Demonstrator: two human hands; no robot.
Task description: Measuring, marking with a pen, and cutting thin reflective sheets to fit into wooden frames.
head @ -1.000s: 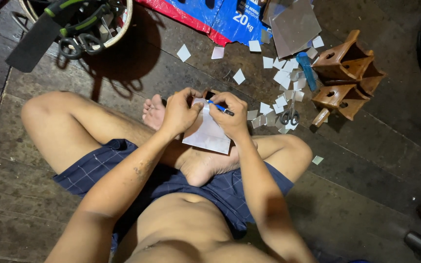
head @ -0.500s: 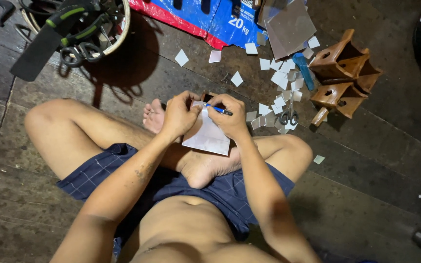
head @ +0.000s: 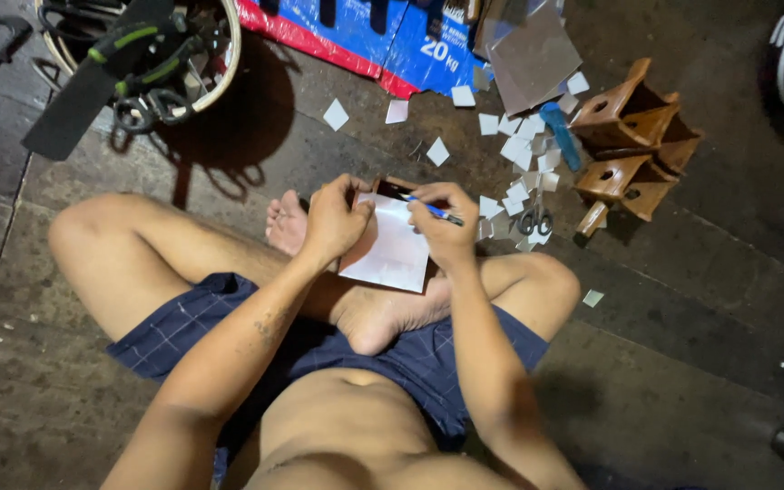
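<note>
Fingers (head: 428, 201) of right hand (head: 444, 222) pinched around blue pen (head: 435, 212).

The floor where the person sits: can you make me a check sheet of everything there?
Surface: dark plank floor, person sitting cross-legged on it.
Job's things: pale sheet on a brown board over the foot; blue pen.
Clutter: small pale squares, scissors, wooden pieces, grey sheet.
Grips: left hand pinches the sheet's top edge; right hand holds the pen on it.
Cables: nothing seen.
Surroundings: basket of tools, blue and red sack.
</note>
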